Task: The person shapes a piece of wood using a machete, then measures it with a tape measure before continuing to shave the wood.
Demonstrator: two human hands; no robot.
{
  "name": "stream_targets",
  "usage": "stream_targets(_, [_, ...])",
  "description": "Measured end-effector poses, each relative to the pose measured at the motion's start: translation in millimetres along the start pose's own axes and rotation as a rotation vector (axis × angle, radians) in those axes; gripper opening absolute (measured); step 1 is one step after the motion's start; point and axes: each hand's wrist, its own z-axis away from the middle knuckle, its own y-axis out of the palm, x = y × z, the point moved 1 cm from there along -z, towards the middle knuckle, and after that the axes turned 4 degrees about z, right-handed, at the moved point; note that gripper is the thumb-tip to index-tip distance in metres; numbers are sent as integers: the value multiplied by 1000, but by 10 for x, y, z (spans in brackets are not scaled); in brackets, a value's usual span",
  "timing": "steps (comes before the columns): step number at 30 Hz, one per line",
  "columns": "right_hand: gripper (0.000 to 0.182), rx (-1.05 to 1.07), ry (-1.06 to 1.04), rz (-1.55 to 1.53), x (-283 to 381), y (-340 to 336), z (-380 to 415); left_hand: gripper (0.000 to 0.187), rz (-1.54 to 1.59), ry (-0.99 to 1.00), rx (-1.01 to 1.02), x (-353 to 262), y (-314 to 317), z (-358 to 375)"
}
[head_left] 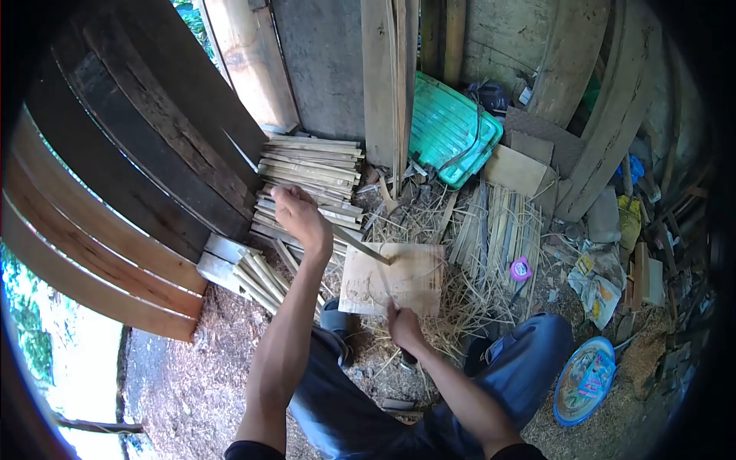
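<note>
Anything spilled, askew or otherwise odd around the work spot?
Nothing looks clearly damaged. Untidy, though: loose splinters lie scattered around the wooden block, where feet could slip. Crumpled packaging litters the ground to the right, and the green plastic piece at the back sits askew.

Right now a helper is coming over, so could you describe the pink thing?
Start at the big green plastic container. Nearer the camera lies a spread of pale strips. By its near right corner is a small round item, bright pink against straw-coloured neighbours.
</note>
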Motion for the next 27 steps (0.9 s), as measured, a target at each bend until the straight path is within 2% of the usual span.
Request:
stream_targets(2, [68,260,461,-14,-273,19,-57,42,-11,15,15,12,-40,-48])
stream_targets(3, [69,383,637,-110,26,-224,-77,41,13,-7,16,13,-34,-63])
stream_targets(6, [72,338,588,-114,505,-437,-64,40,19,-29,25,-19,41,-4])
stream_targets(7, [71,250,388,-33,352,-289,-68,39,27,-44,33,-23,49,3])
stream_targets(8, [71,255,389,-34,180,-149,-35,39,30,-58,38,-28,28,1])
stream_targets(10, [68,-15,27,53,9,-16,50,39,88,-75,44,-9,-20,-5])
stream_targets(11, [68,160,313,140,-128,63,27,40,75,-86,47,-20,-19,-16])
stream_targets(12, [68,372,731,-152,-39,-83,40,40,64,-92,51,-35,-7,-41])
stream_targets(14, [67,288,496,132,-433,69,-34,40,78,-99,54,-35,-17,-86])
stream_targets(15, [67,284,492,133,-254,-27,-71,41,59,-75,31,-36,-11,-86])
stream_targets(17, [64,360,725,-221,428,-339,-23,41,18,-49,9,6,-38,-60])
stream_targets(18, [64,356,727,-220,540,-353,-27,41,21,-53,11,43,-23,-67])
stream_targets(20, [63,357,392,-166,734,-314,3,43,-85,80,-58,95,-48,-77])
stream_targets(22, [62,131,84,-107,976,-331,53,44,-84,47,-45,80,-32,-16])
stream_targets(23, [64,88,33,-117,956,-273,52,44,-66,51,-38,65,-3,22])
stream_targets(24, [64,92,35,-119,846,-199,51,44,-49,57,-33,48,3,53])
stream_targets(26, [65,224,306,-117,476,-33,-10,44,-114,80,-21,25,-52,77])
stream_targets(27, [64,218,274,-117,512,-122,-75,43,-87,50,-60,27,-87,48])
